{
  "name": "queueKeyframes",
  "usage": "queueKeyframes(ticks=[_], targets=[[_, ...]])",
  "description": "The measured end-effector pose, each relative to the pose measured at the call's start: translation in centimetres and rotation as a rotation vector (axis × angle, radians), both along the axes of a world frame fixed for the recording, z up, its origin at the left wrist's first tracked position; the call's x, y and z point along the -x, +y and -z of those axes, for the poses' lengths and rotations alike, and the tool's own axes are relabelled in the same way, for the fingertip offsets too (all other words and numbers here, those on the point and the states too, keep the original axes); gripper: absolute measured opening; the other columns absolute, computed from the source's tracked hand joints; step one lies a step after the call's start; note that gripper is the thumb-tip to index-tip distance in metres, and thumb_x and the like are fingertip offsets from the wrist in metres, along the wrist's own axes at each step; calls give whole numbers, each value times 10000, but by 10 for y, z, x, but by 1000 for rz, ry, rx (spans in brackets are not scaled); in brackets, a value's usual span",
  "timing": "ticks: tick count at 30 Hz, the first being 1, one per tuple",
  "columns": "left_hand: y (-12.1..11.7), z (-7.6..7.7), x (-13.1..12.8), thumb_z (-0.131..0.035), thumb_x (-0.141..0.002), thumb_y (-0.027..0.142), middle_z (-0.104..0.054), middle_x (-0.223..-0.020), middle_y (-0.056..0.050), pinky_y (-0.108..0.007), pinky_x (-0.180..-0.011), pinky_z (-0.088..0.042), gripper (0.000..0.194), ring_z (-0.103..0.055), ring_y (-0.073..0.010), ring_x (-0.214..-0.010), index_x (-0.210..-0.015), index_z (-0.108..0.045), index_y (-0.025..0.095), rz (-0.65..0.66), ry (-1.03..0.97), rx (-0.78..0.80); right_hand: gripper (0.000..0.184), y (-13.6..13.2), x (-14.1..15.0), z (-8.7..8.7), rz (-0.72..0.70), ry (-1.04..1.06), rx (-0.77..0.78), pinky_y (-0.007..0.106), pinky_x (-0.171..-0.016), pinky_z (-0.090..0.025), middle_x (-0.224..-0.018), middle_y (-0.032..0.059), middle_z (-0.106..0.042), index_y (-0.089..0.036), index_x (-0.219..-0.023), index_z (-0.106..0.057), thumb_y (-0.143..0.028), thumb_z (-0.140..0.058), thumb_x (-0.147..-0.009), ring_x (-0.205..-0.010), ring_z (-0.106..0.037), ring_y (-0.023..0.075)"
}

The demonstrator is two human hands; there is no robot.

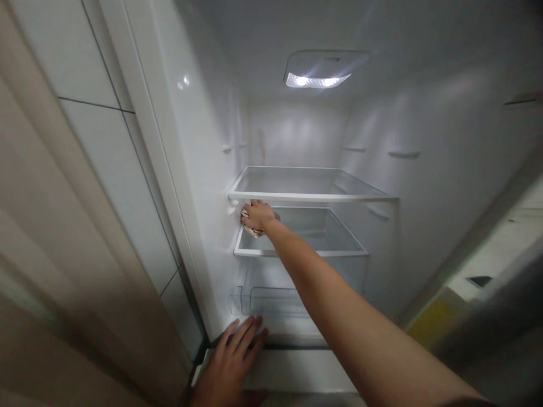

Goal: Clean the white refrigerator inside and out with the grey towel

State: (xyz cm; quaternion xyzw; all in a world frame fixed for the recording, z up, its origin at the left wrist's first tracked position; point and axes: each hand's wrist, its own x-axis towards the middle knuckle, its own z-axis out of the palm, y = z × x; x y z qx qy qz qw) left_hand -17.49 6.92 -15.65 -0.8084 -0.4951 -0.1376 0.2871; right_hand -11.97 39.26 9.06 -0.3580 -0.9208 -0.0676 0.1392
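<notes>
Deep inside the open fridge, my right hand (259, 216) is closed over a bunched cloth (254, 230) with a dark pattern. It presses the cloth near the left side wall, over the lower glass shelf (301, 254) and just beneath the upper glass shelf (314, 197). Much of the cloth is hidden under my fingers. My left hand (235, 356) is low at the front, its fingers spread, by the fridge's bottom front edge; whether it touches the edge I cannot tell. Nothing shows in it.
A clear plastic drawer (278, 302) sits at the fridge bottom. A lit lamp (318, 80) is set in the ceiling. Shelf ledges (404, 154) stick out from the side walls. White tiles (106, 147) stand left of the fridge; something yellow (436, 316) shows at right.
</notes>
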Motion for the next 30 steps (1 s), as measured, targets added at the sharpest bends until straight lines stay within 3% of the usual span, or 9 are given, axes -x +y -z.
queueKeyframes(ticks=[5, 9, 13, 17, 20, 23, 27, 30], targets=[[2, -3, 3, -542, -909, 897, -536, -1724, -92, -492, -1357, -155, 1056, -386, -305, -1610, -1729, -424, 242, 79, -18, -81, 501, -44, -30, -2, -103, -23, 16, 462, -1045, -581, -1418, 138, -592, -253, -1378, -698, -592, -580, -1028, -1289, -626, 327], [6, -1, 5, -578, -952, 792, -542, -1718, -95, -483, -1373, -161, 964, -436, -310, -1583, -1731, -421, 247, 119, -14, -109, 518, -81, -59, 0, -146, -18, 30, 423, -1012, -596, -1379, 106, -593, -294, -1365, -697, -668, -576, -1028, -1250, -642, 292], [7, -4, 4, -601, -956, 730, -561, -1701, -105, -469, -1373, -184, 946, -490, -313, -1546, -1741, -402, 241, 156, -8, -129, 535, -108, -89, 0, -148, 35, 91, 445, -944, -620, -1351, 126, -594, -276, -1347, -702, -677, -615, -1005, -1221, -654, 323], [5, -9, 3, -600, -963, 682, -569, -1694, -104, -445, -1367, -202, 928, -510, -308, -1535, -1747, -389, 234, 168, -2, -150, 467, -129, -122, -12, -209, -18, 78, 417, -882, -624, -1317, 124, -614, -239, -1291, -707, -602, -677, -999, -1136, -672, 305], [4, -11, 2, -617, -956, 675, -561, -1701, -104, -434, -1365, -207, 932, -506, -304, -1540, -1744, -394, 230, 158, 4, -149, 427, -147, -141, -32, -354, -59, -115, 398, -927, -613, -1325, 131, -625, -202, -1258, -696, -558, -691, -1022, -1191, -641, 295], [2, -10, 1, -645, -936, 686, -562, -1700, -106, -434, -1364, -213, 951, -494, -307, -1546, -1734, -413, 223, 149, 7, -149, 385, -166, -147, -63, -523, 48, -370, 430, -1064, -577, -1409, 132, -617, -212, -1316, -681, -513, -592, -1093, -1289, -595, 294], [1, -9, -1, -664, -914, 697, -546, -1714, -99, -447, -1365, -208, 978, -478, -311, -1555, -1735, -410, 232, 127, 6, -149, 420, -181, -127, -120, -456, 509, -494, 464, -1302, -448, -1635, 126, -465, -209, -1449, -619, -451, -515, -1122, -1516, -479, 293], [0, -8, 0, -654, -911, 724, -531, -1728, -88, -454, -1359, -209, 991, -467, -312, -1562, -1741, -397, 249, 106, 13, -138, 497, -181, -87, -169, -425, 921, -464, 512, -1396, -313, -1737, 133, -292, -184, -1566, -492, -457, -406, -1159, -1673, -309, 295]])
